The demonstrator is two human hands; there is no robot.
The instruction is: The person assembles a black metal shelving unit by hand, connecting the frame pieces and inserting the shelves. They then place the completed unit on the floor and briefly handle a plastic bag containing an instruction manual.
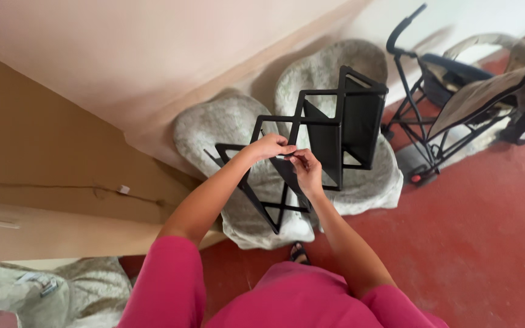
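A black metal rack (335, 124) with zigzag frames and flat panels rests tilted on two grey patterned cushions (226, 127). My left hand (270, 146) pinches a bar of the rack near its middle. Close beside it, my right hand (305, 168) has its fingertips closed on a small part at the same bar, and the two hands almost touch. The small part is too tiny to identify. Pink sleeves cover my upper arms.
A folded black stroller (457, 91) with beige fabric stands at the right on the red floor (475, 231). A pale wall (153, 54) and a brown panel (44, 158) run along the left. More grey patterned fabric (62, 291) lies at the bottom left.
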